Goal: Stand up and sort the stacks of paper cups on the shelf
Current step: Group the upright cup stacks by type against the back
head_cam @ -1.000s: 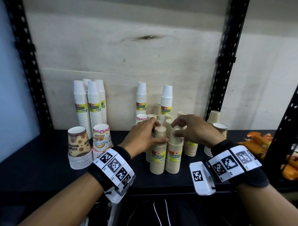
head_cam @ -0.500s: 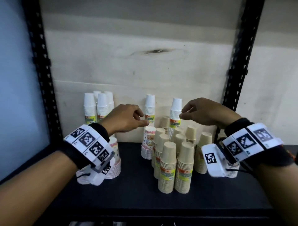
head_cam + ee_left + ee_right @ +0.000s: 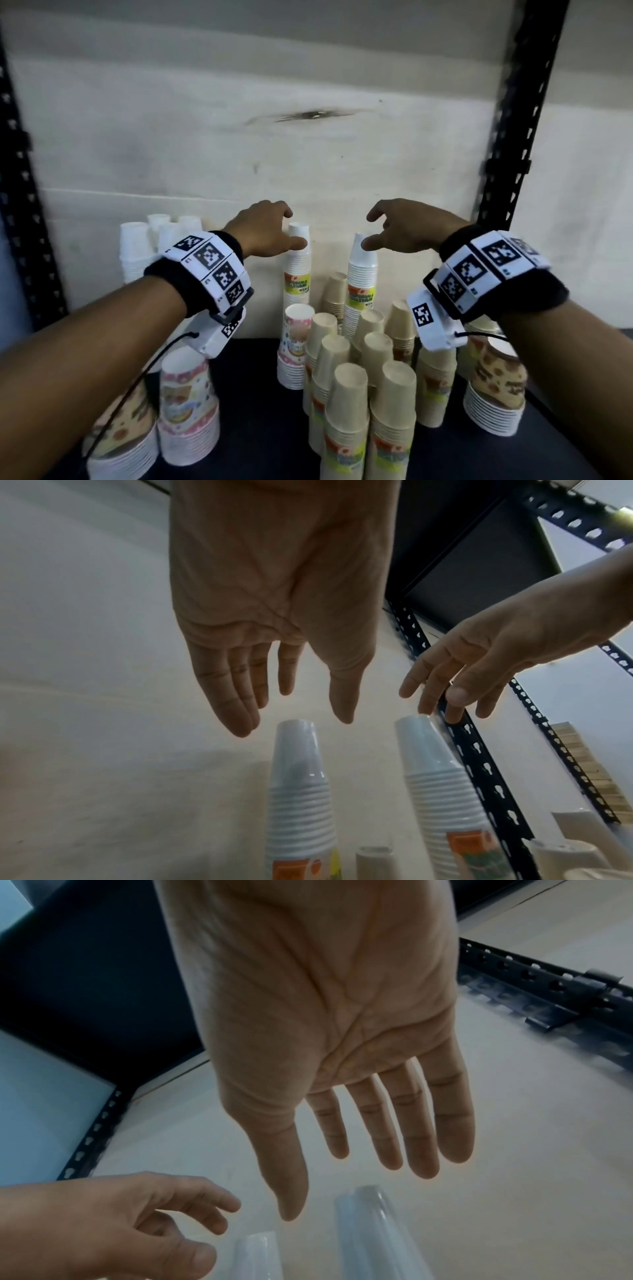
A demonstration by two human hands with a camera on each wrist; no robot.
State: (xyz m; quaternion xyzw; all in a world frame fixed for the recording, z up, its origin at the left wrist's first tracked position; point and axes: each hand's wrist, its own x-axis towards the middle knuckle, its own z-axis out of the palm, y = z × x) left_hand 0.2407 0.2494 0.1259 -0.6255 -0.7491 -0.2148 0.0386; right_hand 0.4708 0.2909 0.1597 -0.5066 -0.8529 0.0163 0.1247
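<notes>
Head view has both my hands reaching over the shelf (image 3: 246,421) toward the two tall white cup stacks at the back wall: my left hand (image 3: 263,228) at about 11 o'clock over the left white stack (image 3: 297,274), my right hand (image 3: 407,226) at 1 o'clock above the right white stack (image 3: 361,274). Both are spread loosely and hold nothing — whether my left fingertips touch the top cup I cannot tell from here. My worry: these stacks are tall and narrow, so a sideways nudge could tip one forward into the brown cup stacks (image 3: 356,394) crowded at 6 o'clock, and they'd go like dominoes. Left wrist view shows what the head view hides — my open palm, with a gap above the left stack's top cup (image 3: 297,739)
</notes>
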